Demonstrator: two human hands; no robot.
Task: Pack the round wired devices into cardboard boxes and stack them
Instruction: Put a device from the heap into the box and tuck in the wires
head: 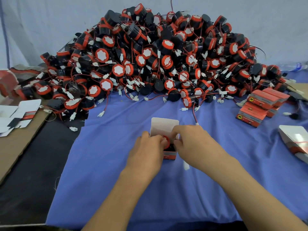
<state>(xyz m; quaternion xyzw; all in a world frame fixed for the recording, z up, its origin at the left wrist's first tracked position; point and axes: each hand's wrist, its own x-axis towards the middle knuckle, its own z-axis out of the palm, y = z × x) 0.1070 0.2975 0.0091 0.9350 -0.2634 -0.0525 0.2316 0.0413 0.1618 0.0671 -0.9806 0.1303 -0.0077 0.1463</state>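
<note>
A small red cardboard box point(170, 155) stands on the blue cloth point(116, 172) in front of me, its white lid flap point(164, 126) raised. A round black-and-red device point(167, 140) sits partly inside it. My left hand point(146, 150) grips the box's left side, fingers curled at the device. My right hand point(193, 142) curls over the box's right side, fingertips on the opening. A white connector point(186, 165) lies under my right wrist. Behind rises a big heap of round wired devices point(158, 60).
Closed red boxes point(260, 105) are stacked at the right. Flat white box blanks lie at the far right point(295, 142) and on brown cardboard at the left point(18, 114). Loose wires and white connectors point(101, 113) trail from the heap. A black surface point(33, 164) shows at the left.
</note>
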